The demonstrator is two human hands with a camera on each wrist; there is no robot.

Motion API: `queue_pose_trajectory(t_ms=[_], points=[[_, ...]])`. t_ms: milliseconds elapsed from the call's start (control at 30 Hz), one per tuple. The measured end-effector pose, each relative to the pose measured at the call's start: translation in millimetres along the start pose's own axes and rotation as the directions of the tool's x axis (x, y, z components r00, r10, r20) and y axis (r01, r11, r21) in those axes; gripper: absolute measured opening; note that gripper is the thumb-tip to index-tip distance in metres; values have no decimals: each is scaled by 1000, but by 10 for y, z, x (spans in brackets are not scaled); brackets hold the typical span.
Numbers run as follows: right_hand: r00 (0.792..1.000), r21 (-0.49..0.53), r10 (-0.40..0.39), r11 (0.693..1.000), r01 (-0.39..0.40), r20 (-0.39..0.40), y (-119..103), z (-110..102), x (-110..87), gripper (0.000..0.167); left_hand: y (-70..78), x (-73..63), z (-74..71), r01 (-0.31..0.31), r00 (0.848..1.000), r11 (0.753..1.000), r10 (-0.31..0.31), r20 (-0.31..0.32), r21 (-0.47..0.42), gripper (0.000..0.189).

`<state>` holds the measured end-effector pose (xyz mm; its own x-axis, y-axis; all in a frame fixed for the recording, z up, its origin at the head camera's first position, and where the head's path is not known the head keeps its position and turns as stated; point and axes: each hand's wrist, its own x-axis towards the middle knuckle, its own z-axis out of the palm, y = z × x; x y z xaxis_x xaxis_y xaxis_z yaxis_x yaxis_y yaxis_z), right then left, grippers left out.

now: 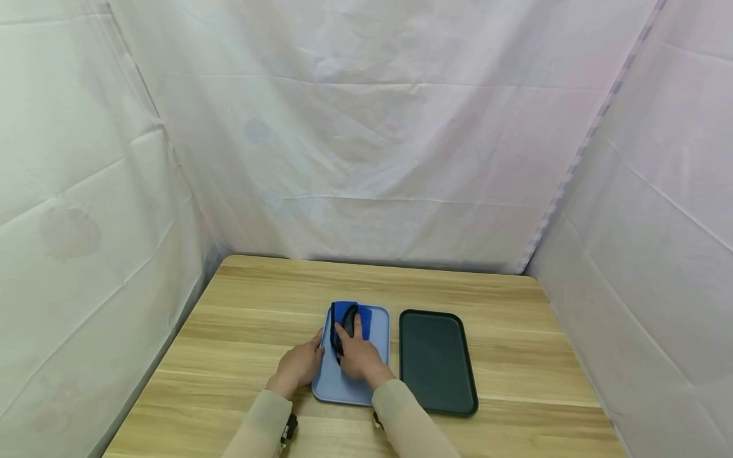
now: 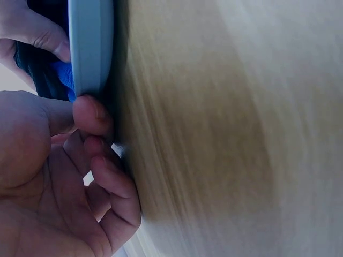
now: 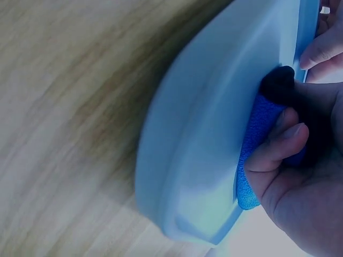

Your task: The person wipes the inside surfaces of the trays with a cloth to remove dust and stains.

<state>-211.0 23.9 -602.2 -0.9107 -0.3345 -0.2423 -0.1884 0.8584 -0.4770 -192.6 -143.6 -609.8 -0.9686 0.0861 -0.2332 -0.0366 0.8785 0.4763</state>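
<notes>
The light blue tray lies on the wooden table, with a blue, fabric-textured piece on its far part. A black curved part runs along the top of that piece. My right hand reaches over the tray and grips the black part, two fingers stretched forward along it. In the right wrist view the other fingers curl against the blue fabric. At the tray's left edge my left hand holds the rim between thumb and fingers, as the left wrist view shows at the pale rim.
A dark green tray lies to the right, a narrow gap away from the light blue one. Wood-grained tabletop surrounds both. White sheets hang behind the table and along both sides.
</notes>
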Motion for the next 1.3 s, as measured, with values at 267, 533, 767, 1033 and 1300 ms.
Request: queue_pose_trajectory(t_ms=[267,533,767,1033,1300], points=[[1000,-8,1,1000,-1,0,-65,9,12,70,-2,6,1,-2,1000,1000,2,-1,3,52],[1000,-4,9,1000,-9,-8,-130,76,44,73,11,-19,-16,-14,1000,1000,14,-6,0,53],[998,4,50,999,-50,-31,-194,149,75,78,15,-9,-7,15,1000,1000,-15,-3,-5,53],[993,39,116,993,-115,-31,-306,201,39,76,12,-5,25,20,1000,1000,-20,-13,-18,51],[989,34,143,989,-142,-42,-365,212,20,78,-1,-11,18,19,1000,1000,-20,-15,-25,51]])
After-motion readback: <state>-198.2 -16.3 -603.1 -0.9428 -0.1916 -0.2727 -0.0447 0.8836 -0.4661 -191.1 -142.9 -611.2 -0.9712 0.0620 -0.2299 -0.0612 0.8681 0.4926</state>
